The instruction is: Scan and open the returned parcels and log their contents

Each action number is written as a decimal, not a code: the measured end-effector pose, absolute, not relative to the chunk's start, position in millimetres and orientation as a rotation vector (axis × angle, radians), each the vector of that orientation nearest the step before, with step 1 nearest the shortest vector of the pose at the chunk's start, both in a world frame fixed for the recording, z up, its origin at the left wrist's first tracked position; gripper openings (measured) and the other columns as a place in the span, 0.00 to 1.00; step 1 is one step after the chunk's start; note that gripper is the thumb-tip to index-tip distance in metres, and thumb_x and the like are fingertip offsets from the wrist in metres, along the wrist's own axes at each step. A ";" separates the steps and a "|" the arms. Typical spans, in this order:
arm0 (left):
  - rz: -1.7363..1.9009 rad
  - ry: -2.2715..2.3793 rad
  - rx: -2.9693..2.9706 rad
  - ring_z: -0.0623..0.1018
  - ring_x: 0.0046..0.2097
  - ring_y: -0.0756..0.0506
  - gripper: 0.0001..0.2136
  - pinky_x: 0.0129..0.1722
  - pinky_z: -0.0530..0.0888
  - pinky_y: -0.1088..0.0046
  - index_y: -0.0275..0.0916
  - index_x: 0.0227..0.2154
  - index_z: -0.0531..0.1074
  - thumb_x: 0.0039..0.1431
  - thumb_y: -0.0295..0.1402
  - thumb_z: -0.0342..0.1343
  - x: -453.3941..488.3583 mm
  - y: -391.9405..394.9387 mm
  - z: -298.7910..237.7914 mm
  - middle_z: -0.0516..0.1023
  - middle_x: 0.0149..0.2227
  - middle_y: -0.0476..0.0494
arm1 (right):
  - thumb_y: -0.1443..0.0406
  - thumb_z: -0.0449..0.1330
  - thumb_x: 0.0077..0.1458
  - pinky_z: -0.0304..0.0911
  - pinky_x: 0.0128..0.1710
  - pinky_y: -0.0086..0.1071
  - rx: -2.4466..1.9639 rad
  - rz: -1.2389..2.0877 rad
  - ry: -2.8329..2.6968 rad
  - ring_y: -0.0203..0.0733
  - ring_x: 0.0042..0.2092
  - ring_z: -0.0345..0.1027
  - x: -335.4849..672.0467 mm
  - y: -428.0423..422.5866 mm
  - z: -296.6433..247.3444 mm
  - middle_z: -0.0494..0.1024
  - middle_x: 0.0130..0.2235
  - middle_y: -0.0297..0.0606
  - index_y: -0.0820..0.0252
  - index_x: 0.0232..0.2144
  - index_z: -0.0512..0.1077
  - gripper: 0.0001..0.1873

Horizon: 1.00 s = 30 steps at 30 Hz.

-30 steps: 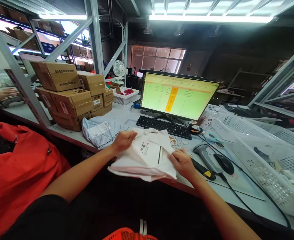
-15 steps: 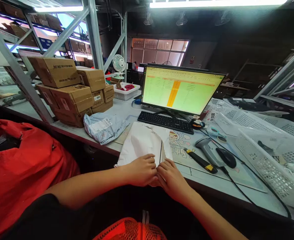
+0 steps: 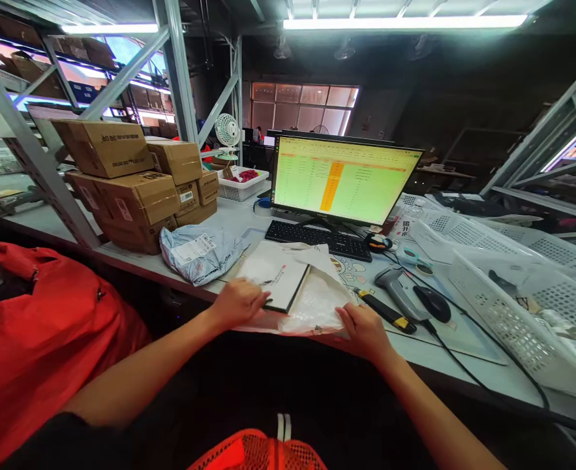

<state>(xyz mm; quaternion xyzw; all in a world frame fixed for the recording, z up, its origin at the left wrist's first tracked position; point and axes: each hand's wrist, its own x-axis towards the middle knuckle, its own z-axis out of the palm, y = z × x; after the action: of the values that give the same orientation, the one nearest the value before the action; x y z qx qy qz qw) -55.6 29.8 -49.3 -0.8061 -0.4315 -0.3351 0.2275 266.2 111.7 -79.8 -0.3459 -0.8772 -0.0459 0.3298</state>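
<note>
I have the two hands well apart, working at the near edge of the table (image 3: pixel 229 219). Taking the flat white box (image 3: pixel 288 285) as the centre of my clock, with 12 pointing away from the wearer, the left hand (image 3: pixel 239 304) sits at 8 o'clock, fingers curled and thumb against the box's near-left corner; I cannot tell whether it grips the box, the wrapping or both. At 4 o'clock the right hand (image 3: pixel 364 328) pinches the edge of the white bag (image 3: pixel 317 307), thumb and forefinger closed on it. The box lies tilted amid the spread bag, its white top and dark edge showing.

Further out, I see a blue-grey parcel (image 3: pixel 202 254) at 9 to 10 o'clock, just beside the bag. At 1 o'clock are the keyboard (image 3: pixel 317 239) and, behind it, the lit monitor (image 3: pixel 344 175). Toward 3 o'clock I get a yellow-and-black cutter (image 3: pixel 385 311), then a grey scanner (image 3: pixel 396 295), a black mouse (image 3: pixel 432 303) and a white perforated basket (image 3: pixel 513 326). Stacked cartons (image 3: pixel 126 196) stand at 10 o'clock, a small white crate (image 3: pixel 241 189) at 11, and red fabric (image 3: pixel 57 333) hangs toward 9.
</note>
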 end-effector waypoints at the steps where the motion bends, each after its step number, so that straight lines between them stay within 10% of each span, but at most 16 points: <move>1: -0.949 -1.213 -2.208 0.69 0.22 0.49 0.24 0.29 0.61 0.67 0.40 0.20 0.66 0.76 0.35 0.43 -62.0 27.1 -46.3 0.70 0.18 0.49 | 0.56 0.46 0.71 0.52 0.30 0.38 -0.934 -0.074 -2.302 0.42 0.26 0.59 269.2 115.3 -79.0 0.69 0.21 0.37 0.52 0.21 0.62 0.25; 19: -0.994 -1.233 -2.343 0.67 0.27 0.47 0.23 0.37 0.66 0.66 0.41 0.21 0.63 0.75 0.37 0.43 -46.8 3.2 -75.3 0.67 0.20 0.50 | 0.54 0.56 0.64 0.64 0.36 0.36 -1.180 0.690 -2.376 0.43 0.33 0.74 231.1 110.8 -35.9 0.82 0.33 0.39 0.57 0.38 0.78 0.15; 26: -1.124 -1.230 -2.340 0.66 0.27 0.47 0.22 0.38 0.67 0.66 0.42 0.20 0.60 0.74 0.37 0.46 -41.0 1.6 -77.1 0.66 0.20 0.50 | 0.57 0.67 0.58 0.65 0.23 0.35 -1.426 1.537 -1.633 0.43 0.22 0.71 169.2 109.1 -60.2 0.77 0.23 0.34 0.65 0.62 0.65 0.35; 30: -1.413 -1.280 -2.207 0.64 0.27 0.48 0.22 0.35 0.66 0.67 0.42 0.21 0.57 0.75 0.36 0.45 -37.3 3.3 -79.6 0.62 0.20 0.51 | 0.58 0.62 0.61 0.72 0.29 0.36 -1.272 1.690 -1.421 0.43 0.30 0.76 147.6 96.7 -67.7 0.82 0.32 0.39 0.63 0.61 0.63 0.30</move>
<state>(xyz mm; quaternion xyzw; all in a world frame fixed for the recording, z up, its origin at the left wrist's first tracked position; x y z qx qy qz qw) -37.3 3.3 -79.6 -0.7520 -0.4360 -0.4815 0.1123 147.6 96.7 -67.7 -0.4775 -0.5333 0.6341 0.2923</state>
